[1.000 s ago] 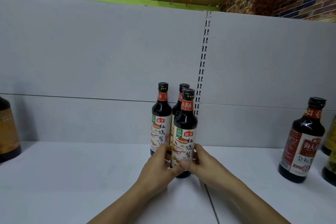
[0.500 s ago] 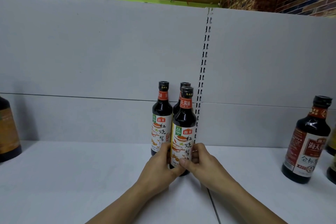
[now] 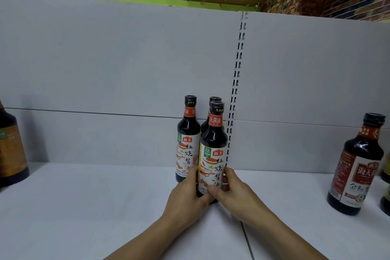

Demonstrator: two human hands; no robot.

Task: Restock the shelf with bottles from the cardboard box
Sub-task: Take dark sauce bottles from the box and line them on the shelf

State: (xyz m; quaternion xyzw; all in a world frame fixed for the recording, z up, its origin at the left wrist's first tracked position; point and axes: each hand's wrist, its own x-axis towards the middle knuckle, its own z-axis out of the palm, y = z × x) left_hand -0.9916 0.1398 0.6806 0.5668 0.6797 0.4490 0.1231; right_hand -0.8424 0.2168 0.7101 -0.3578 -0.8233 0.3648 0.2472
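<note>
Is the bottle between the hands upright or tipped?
Upright: the front bottle stands straight on the shelf, cap on top.

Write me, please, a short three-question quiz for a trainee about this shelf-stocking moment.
1. True or false: the left hand and the right hand both grip the front dark glass bottle with a white label.
2. How many white-labelled dark bottles stand together in the middle of the white shelf? A two; B three; C five.
3. Fill in: the dark bottle with a red-brown label stands to the ____ of the gripped bottle, apart from it.
Key: 1 true; 2 B; 3 right.
</note>
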